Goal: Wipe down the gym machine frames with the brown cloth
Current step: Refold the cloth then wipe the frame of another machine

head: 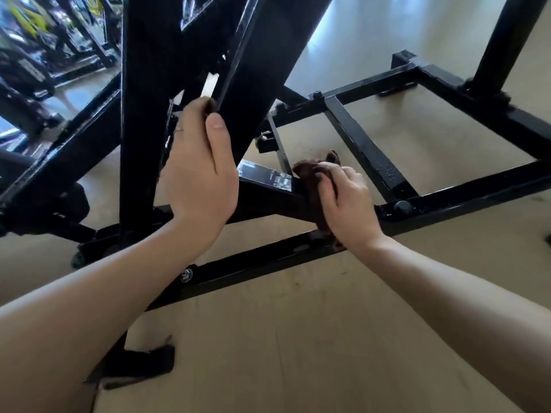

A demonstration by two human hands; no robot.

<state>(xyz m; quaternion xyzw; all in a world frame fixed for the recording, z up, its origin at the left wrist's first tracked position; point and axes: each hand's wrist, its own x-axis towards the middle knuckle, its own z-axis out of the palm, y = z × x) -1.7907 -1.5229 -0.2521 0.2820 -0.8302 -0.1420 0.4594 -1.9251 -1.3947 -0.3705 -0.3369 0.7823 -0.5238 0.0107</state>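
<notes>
Brown cloth (313, 186), one, gripped by right hand (346, 204) on black frame (268, 192), left hand (199, 171) clasping upright

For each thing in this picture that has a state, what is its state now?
brown cloth: bunched, pressed on the low black bar.
right hand: grips the cloth.
left hand: holds the slanted frame beam, thumb along it.
low black bar: glossy, under the cloth.
slanted frame beam: tilted, held.

Brown cloth (316, 186) (bunched) on black frame (268, 192)
</notes>
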